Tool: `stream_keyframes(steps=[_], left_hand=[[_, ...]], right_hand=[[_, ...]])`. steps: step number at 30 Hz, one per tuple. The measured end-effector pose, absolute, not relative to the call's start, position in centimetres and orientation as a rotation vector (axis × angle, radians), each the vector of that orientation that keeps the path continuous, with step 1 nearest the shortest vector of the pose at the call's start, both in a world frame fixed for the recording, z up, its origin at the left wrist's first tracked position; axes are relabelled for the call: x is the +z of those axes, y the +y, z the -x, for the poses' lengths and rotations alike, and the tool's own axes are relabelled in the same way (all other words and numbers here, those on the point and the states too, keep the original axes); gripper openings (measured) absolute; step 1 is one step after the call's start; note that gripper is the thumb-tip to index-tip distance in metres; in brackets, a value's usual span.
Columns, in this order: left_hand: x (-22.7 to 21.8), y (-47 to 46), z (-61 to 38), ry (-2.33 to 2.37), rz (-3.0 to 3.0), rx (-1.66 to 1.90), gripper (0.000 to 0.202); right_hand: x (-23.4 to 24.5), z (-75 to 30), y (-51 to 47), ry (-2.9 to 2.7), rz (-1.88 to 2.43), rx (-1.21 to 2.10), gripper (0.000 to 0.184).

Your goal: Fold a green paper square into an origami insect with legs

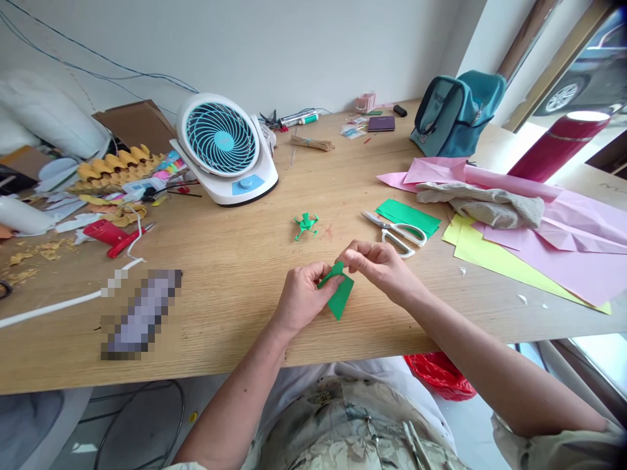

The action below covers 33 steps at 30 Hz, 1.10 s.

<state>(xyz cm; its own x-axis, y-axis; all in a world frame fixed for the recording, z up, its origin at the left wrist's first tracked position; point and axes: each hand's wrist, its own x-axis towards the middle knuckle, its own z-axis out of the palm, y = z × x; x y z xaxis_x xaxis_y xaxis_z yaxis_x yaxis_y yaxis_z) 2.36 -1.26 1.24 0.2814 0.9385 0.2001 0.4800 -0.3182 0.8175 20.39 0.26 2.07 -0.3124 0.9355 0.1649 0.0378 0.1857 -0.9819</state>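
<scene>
Head view: your left hand (304,295) grips a piece of green paper (341,300) between thumb and fingers, left of the scissors (385,226) and nearer you. Your right hand (379,266) has its fingertips at the paper's upper end; whether they pinch it, I cannot tell. Left of the scissors sits a green paper figure (306,223); green sheets (409,214) lie partly beneath them.

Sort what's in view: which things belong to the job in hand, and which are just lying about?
Likely part of the job:
green paper piece, in the left hand
green sheets
scissors
small green figure

Apparently just lying about:
fan
teal backpack
red flask
</scene>
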Motion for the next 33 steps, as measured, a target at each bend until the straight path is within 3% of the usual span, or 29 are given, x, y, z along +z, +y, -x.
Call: stream_keyframes(steps=[5,14,21,26,30,33], left_hand=[[1.1,-1.4,-2.5,1.282,-1.955,0.917,0.036],[1.0,-1.3,-2.7,1.189,-1.797,0.929,0.032],[0.7,-0.9,-2.4,1.173,-1.649,0.952,0.044],[0.4,-0.9,-2.6,1.063,-1.575,0.916,0.036],[0.0,-0.4,-2.6,1.032,-1.387,1.098,0.032],[0.0,0.0,-2.5,1.057,-1.297,1.230,0.034]], right_hand=[[0.8,-20.1,0.3,-1.674,0.962,1.180,0.037],[1.7,-20.2,0.6,-1.536,1.032,1.276,0.053],[1.2,-20.1,0.8,-1.500,0.996,1.363,0.045],[1.6,-20.1,0.9,-1.494,1.051,1.291,0.052],[2.0,-20.3,0.7,-1.457,1.041,1.330,0.058],[1.5,-20.3,0.5,-1.622,1.071,1.360,0.052]])
